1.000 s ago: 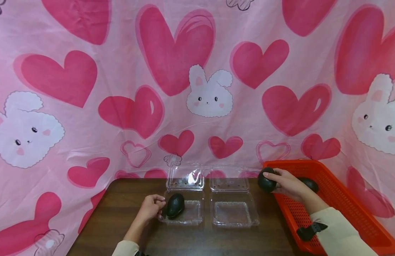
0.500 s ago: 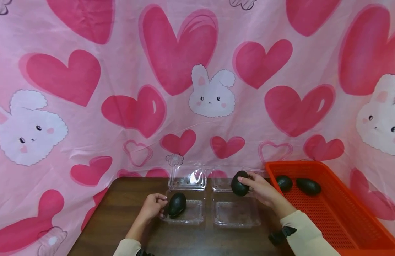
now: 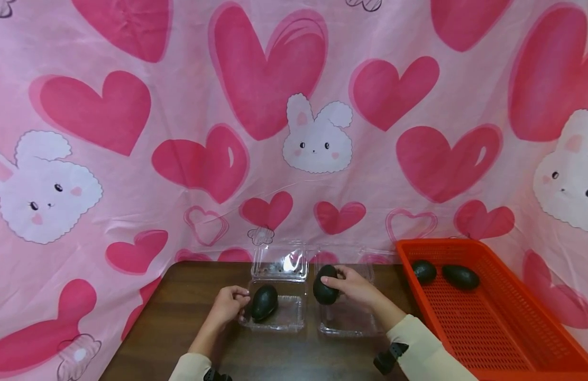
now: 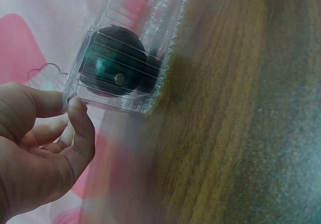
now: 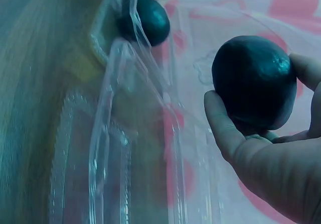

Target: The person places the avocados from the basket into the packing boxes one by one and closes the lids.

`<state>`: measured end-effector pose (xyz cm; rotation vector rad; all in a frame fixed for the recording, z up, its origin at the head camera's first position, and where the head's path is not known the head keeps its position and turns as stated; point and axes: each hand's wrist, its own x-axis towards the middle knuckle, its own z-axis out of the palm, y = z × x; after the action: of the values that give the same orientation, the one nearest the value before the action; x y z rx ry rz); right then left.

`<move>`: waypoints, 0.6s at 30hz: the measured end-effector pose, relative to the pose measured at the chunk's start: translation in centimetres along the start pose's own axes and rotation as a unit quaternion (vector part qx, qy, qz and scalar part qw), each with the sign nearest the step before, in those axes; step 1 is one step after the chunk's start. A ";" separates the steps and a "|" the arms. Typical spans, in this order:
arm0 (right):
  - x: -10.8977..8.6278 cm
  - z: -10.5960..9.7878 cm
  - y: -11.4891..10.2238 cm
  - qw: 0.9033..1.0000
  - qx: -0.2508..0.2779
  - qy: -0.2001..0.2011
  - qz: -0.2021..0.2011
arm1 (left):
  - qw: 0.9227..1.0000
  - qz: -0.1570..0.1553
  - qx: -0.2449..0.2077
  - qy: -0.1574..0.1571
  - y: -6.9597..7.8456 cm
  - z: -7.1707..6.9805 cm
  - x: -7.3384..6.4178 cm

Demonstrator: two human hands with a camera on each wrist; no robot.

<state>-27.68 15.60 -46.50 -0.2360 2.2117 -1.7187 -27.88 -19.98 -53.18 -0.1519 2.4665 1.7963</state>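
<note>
My right hand (image 3: 355, 287) grips a dark green avocado (image 3: 325, 286) between thumb and fingers, above the left part of the right clear plastic clamshell box (image 3: 347, 332). In the right wrist view the held avocado (image 5: 254, 83) is apart from the box. With thumb and finger, my left hand (image 3: 227, 306) pinches the left rim of the other clear clamshell box (image 3: 290, 313); the left wrist view shows this pinch at the box's corner (image 4: 70, 99). Another avocado (image 3: 264, 302) lies inside that box on its left side. Both lids stand raised at the back.
An orange-red perforated basket (image 3: 527, 323) stands on the right, holding an avocado (image 3: 424, 271) and a second avocado (image 3: 460, 277) near its back. The brown wooden table (image 3: 180, 296) ends at a pink heart-print cloth (image 3: 256, 159) hung behind it.
My right hand has carried the avocado leftward from the basket's edge to over the right box. The left hand keeps its pinch on the left box's rim.
</note>
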 end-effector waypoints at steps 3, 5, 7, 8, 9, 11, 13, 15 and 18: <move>0.8 1.2 0.1 1.000 -0.021 -0.001 -0.012 | 1.000 0.003 0.001 0.000 -0.1 0.0 0.1; 1.4 2.1 0.2 0.999 -0.034 0.004 -0.017 | 1.000 0.004 0.000 0.001 -0.1 0.0 0.1; 1.9 2.9 0.2 0.999 -0.034 0.006 -0.013 | 1.000 0.005 0.000 0.002 -0.2 -0.1 0.2; 2.1 3.4 0.2 0.999 -0.043 0.010 -0.009 | 1.000 0.004 -0.003 0.002 -0.2 -0.1 0.2; 2.4 3.8 0.2 0.999 -0.050 0.012 -0.007 | 1.000 0.004 -0.004 0.002 -0.2 0.0 0.2; 2.9 4.6 0.2 0.997 -0.070 0.014 -0.003 | 1.000 0.003 -0.004 0.003 -0.2 0.0 0.2; 3.3 5.3 0.1 0.995 -0.100 0.014 -0.005 | 1.000 0.003 -0.003 0.003 -0.1 0.0 0.2; 3.7 5.8 0.0 0.991 -0.130 0.017 -0.010 | 1.000 0.002 -0.003 0.004 -0.1 0.0 0.2; 4.1 6.5 -0.2 0.987 -0.158 0.020 -0.011 | 1.000 -0.001 -0.003 0.003 0.0 0.0 0.1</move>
<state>-29.25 8.29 -48.40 -0.3033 2.5147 -1.3852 -28.01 -19.97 -53.23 -0.1609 2.4647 1.8052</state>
